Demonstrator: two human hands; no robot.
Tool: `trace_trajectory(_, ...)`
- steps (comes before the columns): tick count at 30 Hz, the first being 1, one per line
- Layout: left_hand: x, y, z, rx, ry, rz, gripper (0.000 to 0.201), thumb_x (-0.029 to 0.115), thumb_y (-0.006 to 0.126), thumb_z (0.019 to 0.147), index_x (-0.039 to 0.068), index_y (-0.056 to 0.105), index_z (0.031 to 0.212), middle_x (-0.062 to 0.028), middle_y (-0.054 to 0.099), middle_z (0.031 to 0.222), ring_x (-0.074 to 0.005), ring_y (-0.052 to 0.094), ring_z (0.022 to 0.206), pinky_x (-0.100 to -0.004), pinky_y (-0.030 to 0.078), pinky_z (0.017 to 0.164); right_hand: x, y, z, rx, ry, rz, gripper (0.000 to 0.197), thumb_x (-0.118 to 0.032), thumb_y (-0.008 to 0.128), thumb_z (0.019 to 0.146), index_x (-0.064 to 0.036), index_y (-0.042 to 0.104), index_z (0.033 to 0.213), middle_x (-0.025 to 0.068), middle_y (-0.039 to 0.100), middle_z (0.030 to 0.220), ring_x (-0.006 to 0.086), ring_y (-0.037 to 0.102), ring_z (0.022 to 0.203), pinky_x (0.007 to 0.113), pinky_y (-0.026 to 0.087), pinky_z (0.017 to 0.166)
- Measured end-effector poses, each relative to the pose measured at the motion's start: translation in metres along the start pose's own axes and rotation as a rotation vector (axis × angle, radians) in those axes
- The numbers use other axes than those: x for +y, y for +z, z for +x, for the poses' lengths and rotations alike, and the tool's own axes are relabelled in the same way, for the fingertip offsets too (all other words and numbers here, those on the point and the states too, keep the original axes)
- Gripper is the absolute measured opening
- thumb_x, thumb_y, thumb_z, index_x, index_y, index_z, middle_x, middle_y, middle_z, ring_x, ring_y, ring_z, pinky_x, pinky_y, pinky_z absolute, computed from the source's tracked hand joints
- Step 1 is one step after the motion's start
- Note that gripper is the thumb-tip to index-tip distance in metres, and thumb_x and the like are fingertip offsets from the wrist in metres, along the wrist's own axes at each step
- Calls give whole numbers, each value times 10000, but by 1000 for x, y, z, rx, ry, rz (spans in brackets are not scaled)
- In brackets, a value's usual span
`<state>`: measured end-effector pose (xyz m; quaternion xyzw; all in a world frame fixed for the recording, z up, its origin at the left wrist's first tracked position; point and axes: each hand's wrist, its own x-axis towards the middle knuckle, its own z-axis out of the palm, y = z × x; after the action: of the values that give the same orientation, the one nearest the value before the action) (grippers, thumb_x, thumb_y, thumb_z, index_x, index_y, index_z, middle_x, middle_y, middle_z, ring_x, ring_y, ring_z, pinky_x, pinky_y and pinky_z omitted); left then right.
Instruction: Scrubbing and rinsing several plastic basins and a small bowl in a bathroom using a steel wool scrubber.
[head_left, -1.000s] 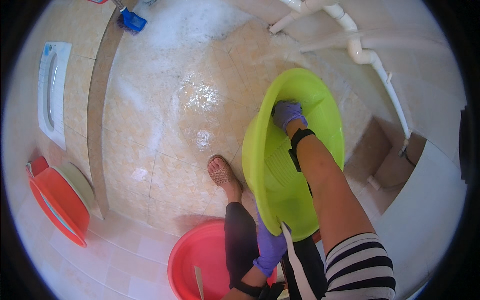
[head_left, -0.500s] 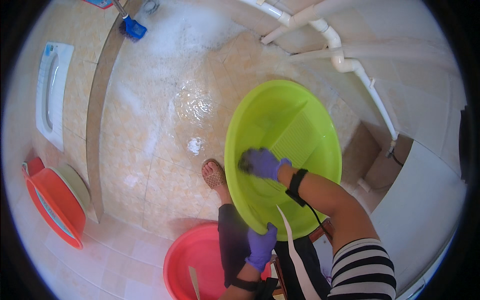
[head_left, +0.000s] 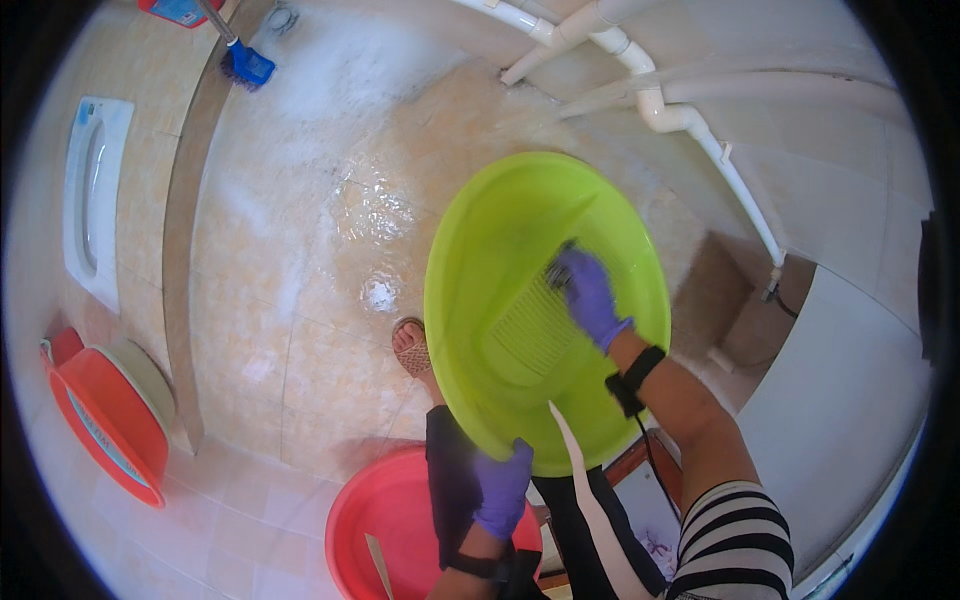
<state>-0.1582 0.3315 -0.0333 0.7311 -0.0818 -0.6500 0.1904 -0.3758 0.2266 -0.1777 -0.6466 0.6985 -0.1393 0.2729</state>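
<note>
A large lime-green basin point(head_left: 470, 215) with a ridged washboard point(head_left: 535, 335) moulded into its inside stands tilted in front of me. My right hand point(head_left: 592, 300), in a purple glove, is closed on a dark grey scrubber point(head_left: 560, 266), pressed to the basin's inner wall at the upper edge of the ridges. The scrubber is mostly covered by the fingers and slightly blurred, so its exact kind is unclear. At the basin's near rim, my left hand point(head_left: 503, 487), also purple-gloved, grips the edge with its fingers wrapped over it.
A red basin point(head_left: 350, 520) sits beside my leg. Orange and pale basins point(head_left: 110, 415) lean at the left wall. The tiled floor point(head_left: 330, 330) is wet and foamy. A blue brush point(head_left: 247, 65) lies by the step, near a squat toilet point(head_left: 95, 200). White pipes point(head_left: 690, 120) run along the right wall.
My right hand has moved with the scrubber from the basin's left inner side, up and to the right across the ridges. My left hand still grips the near rim.
</note>
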Motion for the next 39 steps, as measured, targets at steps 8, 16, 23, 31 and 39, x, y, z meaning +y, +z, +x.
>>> trace_trajectory(8, 13, 10, -5, 11, 299, 383, 235, 40, 582, 722, -29, 534, 942, -114, 607, 846, -195, 597, 749, -297, 471, 668, 24, 10, 90, -533, 322, -401, 306, -178, 501, 766, -76, 560, 1048, 170, 570, 1034, 335, 540, 970, 421, 399, 862)
trace_trajectory(16, 19, -6, -3, -23, -78, 43, 267, 32, 583, 733, -21, 533, 989, -116, 610, 881, -166, 597, 782, -278, 471, 683, -54, 55, 18, -787, -95, -30, 251, -294, 463, 795, -199, 653, 929, 60, 635, 957, 303, 588, 886, 461, 392, 834)
trace_trajectory(23, 29, 7, -1, -63, -106, 183, 265, 38, 586, 737, -40, 532, 985, -103, 619, 845, -157, 597, 753, -282, 473, 667, 20, 4, 64, -513, 262, -634, 222, -281, 497, 799, -167, 645, 918, 61, 636, 933, 257, 592, 882, 443, 378, 826)
trace_trajectory(31, 10, -6, 9, -16, -63, -22, 274, 24, 575, 737, -32, 526, 1001, -88, 605, 882, -156, 587, 781, -280, 469, 692, -91, 45, -82, -636, -555, -303, 335, -192, 527, 723, -86, 592, 1034, 81, 471, 1233, 252, 396, 1167, 434, 329, 931)
trace_trajectory(39, 9, -9, 9, -93, -188, -187, 323, -2, 549, 730, -24, 485, 1046, -77, 561, 947, -159, 562, 832, -272, 460, 730, -69, 17, -110, -984, -650, -315, 286, -173, 521, 722, -94, 584, 989, 60, 498, 1158, 221, 418, 1117, 334, 383, 838)
